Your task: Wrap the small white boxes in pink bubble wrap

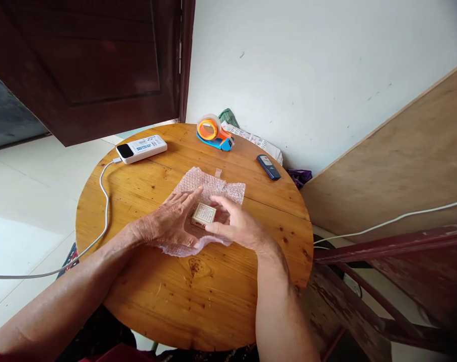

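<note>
The box [204, 213] lies on the bubble wrap [230, 190], near the middle of the round surface [191, 306], between the 2 hands. The left hand [171, 217] is spread wide beside it, fingers extended and thumb on the wrap; the right hand [238, 222] is loosely curved, thumb and fingers apart around the box's right side, though I cannot tell whether it touches. A sideways nudge from a palm could push the box askew, and the springy wrap could bunch or slip if pressed unevenly. The tab [218, 173] at the wrap's far edge, if sticky, might catch on the wood. The left forearm could snag the cable [106, 201] and drag the power bank [142, 150]. Counted: 1 box, 1 sheet of wrap, 1 tab, 1 power bank with 1 cable, 1 tape dispenser [215, 133] and 1 dark handset [268, 167].
</note>
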Demonstrator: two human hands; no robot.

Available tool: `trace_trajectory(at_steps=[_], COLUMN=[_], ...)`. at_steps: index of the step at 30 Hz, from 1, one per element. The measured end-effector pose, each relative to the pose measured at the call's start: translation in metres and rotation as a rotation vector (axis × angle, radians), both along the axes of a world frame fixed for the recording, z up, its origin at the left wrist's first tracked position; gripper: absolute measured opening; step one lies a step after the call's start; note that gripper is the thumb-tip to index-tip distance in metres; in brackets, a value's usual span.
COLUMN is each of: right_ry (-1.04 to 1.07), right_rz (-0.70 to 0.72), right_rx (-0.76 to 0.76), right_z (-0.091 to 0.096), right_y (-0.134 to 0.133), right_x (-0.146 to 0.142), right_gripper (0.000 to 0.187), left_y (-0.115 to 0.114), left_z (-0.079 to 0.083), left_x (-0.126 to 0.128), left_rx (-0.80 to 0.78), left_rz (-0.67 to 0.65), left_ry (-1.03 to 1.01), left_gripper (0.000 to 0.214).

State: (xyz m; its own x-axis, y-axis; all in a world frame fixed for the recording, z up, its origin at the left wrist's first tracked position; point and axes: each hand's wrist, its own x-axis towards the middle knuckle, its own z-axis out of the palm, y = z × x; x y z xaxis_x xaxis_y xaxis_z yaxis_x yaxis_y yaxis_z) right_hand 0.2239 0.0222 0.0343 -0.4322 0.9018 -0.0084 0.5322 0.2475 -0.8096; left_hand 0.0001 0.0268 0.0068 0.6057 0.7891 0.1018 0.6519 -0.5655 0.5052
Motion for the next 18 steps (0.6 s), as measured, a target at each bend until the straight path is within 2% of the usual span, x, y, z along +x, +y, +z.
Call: trace_trajectory(at_steps=[2, 5, 8, 11, 13, 14, 18], right_ry=[-0.093, -0.197, -0.135, -0.068, -0.130, -0.174, -0.342], right_rz=[0.017, -0.011, -0.092, -0.334, -0.461, -0.493, -0.427], right_rx=[0.080, 0.117, 0.096, 0.165, 0.199, 0.201, 0.068], right_z=[-0.001, 0.005, 0.021, 0.034, 0.033, 0.029, 0.008], right_y=[-0.002, -0.004, -0.007, -0.012, -0.017, -0.019, -0.028], right_x=[-0.007, -0.012, -0.001, 0.031, 0.058, 0.072, 0.110], right_gripper=[0.059, 0.039, 0.031, 0.038, 0.042, 0.042, 0.044], left_y=[-0.002, -0.003, -0.004, -0.005, -0.005, -0.005, -0.004], left_z=[0.000, -0.002, -0.005, -0.007, -0.007, -0.008, -0.010], left_x=[0.005, 0.012, 0.016, 0.018, 0.019, 0.019, 0.020], left_rx=[0.008, 0.022, 0.040, 0.059, 0.073, 0.080, 0.099], left_rz=[0.010, 0.042, 0.070, 0.089, 0.105, 0.111, 0.111], left_ry=[0.050, 0.091, 0.110, 0.118, 0.124, 0.127, 0.129], left_gripper=[0.124, 0.127, 0.126, 0.123, 0.120, 0.119, 0.116])
